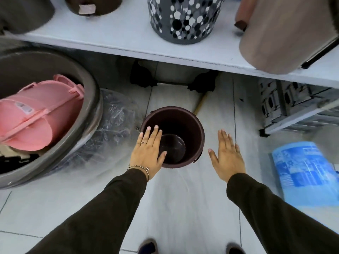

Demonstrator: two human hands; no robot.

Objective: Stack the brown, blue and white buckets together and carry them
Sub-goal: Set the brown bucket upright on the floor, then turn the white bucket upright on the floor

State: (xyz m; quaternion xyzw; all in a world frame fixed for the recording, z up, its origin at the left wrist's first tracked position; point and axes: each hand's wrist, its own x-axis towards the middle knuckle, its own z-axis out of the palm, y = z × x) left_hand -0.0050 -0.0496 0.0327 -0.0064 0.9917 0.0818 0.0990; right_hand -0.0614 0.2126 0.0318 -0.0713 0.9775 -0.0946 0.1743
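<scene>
A: Where does the brown bucket sit relative to the hands?

B: Upright on the floor, mouth up, axis vertical, straight ahead between them. The left hand is flat and empty over its near-left rim, seemingly touching; the right hand hangs spread and empty just beside it, clear of the wall. So the left is nearer.

A: Any writing?

B: None readable: the tags on the pink bucket are blurred (the blue patterned container lies at right).
</scene>
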